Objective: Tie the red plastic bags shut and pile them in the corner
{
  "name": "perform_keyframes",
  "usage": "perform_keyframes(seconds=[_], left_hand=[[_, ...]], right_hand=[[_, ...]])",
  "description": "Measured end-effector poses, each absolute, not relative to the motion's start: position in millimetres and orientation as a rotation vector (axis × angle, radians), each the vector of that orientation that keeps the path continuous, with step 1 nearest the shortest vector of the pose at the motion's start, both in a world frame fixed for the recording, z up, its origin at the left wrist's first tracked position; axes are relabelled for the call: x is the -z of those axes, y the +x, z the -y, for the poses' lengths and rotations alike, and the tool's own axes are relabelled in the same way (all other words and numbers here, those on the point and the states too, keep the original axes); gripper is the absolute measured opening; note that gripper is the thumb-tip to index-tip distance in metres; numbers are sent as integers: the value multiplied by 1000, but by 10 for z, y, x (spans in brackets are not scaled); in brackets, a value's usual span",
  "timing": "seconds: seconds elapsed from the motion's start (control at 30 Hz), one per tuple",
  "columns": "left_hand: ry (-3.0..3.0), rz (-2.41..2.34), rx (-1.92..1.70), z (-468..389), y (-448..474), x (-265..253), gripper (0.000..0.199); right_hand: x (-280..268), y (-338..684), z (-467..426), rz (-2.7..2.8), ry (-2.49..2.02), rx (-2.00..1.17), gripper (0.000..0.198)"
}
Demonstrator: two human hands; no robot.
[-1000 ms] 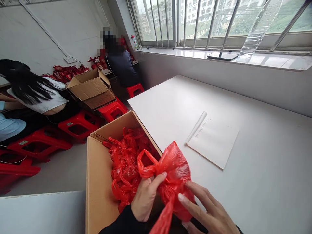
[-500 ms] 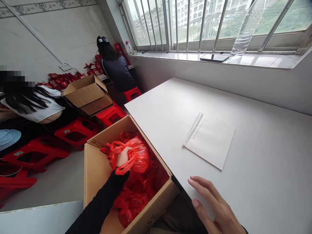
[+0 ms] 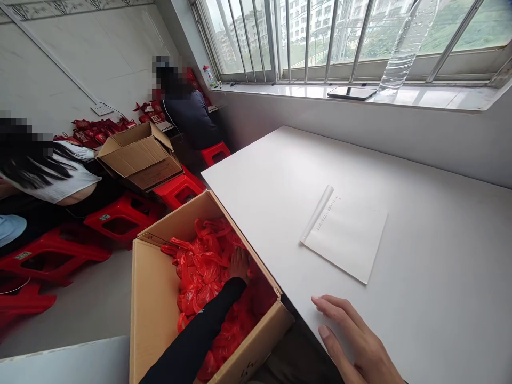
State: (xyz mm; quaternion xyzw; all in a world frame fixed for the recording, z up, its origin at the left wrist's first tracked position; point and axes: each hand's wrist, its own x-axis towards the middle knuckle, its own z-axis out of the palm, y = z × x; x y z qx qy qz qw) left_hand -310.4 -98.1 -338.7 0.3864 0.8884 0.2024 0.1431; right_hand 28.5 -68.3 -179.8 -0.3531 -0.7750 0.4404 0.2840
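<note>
Many shiny, crinkled red bags (image 3: 206,269) lie beside the left hand (image 3: 239,264), grip unclear; the right hand (image 3: 362,344) is unclenched.

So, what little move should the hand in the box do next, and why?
Perhaps lift the left hand gently out of the box: it rests among the red bags, and no bag clearly shows in its grip, though its fingertips are hard to see.

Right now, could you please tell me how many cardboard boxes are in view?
2: the near box, beside the white table, with red bags and the left hand inside; and the far box, open, by a red stool. Others may be hidden.
</note>
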Motion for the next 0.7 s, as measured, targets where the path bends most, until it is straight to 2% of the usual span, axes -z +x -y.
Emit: perform_keyframes(seconds=[0.2, 0.33, 0.4, 0.57, 0.7], left_hand=[[1184, -2600, -355, 903, -3148, 3463, 41], [1259, -2642, -190, 1176, -3269, 3250, 46], [1263, -2636, -57, 1432, -3319, 3106, 43], [1283, -2179, 382, 2274, -3292, 2876, 23], [1214, -1838, 640, 2745, -3237, 2875, 21]], right_hand=[[1771, 305, 669, 2076, -989, -1270, 32], [1735, 345, 604, 2171, -920, -1247, 31], [1723, 363, 580, 2193, -906, -1246, 31], [1718, 388, 579, 2183, -943, -1314, 31], [1720, 389, 591, 2168, -950, -1330, 31]])
